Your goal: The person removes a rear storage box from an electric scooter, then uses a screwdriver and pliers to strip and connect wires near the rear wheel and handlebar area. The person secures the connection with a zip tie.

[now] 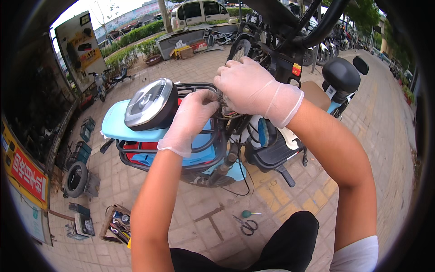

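Observation:
Both my hands wear thin translucent gloves and work at the front of an electric scooter. My left hand (194,112) has thumb and fingers pinched at a tangle of thin wires (229,109). Over the same wires, my right hand (249,88) is closed, its fingers curled; its fingertips are partly hidden. Left of my left hand, a round-cornered headlight (149,103) with a clear lens sits on a light-blue panel (115,120). That panel rests on a black front basket (213,140) with red and blue things inside. A black cable (248,179) hangs below the wires.
Scissors (248,226) and a green-handled screwdriver (247,213) lie on the paving. A tool box (111,224), a tyre (76,179) and several batteries (81,224) stand at left. The scooter's black handlebar (326,27) reaches across above; a black footboard (272,156) is below right.

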A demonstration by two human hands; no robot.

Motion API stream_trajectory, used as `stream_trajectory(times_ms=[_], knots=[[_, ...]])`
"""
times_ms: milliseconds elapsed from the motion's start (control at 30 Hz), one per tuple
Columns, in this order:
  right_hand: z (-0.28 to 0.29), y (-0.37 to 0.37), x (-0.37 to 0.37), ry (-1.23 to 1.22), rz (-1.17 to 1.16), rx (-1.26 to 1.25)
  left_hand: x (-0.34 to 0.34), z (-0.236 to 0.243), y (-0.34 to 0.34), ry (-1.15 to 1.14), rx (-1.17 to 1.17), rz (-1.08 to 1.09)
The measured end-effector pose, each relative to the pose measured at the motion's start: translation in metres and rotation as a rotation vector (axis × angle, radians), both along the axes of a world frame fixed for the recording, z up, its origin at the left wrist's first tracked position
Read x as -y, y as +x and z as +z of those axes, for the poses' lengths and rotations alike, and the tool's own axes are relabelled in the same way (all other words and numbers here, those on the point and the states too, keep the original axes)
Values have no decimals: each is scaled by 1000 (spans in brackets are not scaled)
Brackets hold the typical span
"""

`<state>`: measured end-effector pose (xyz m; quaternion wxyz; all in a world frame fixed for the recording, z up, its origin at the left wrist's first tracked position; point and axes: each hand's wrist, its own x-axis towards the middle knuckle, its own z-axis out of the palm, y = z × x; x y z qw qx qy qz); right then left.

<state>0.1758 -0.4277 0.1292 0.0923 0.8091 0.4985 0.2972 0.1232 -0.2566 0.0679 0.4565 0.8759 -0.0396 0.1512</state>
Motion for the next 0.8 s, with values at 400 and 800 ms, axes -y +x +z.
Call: stream_trajectory(times_ms=[400,800], knots=[[35,10,-15,14,-230,-607,7,16,24,-211,-104,-10],[36,9,-20,-105,-204,-448,13,8,8,-177,28,-22]])
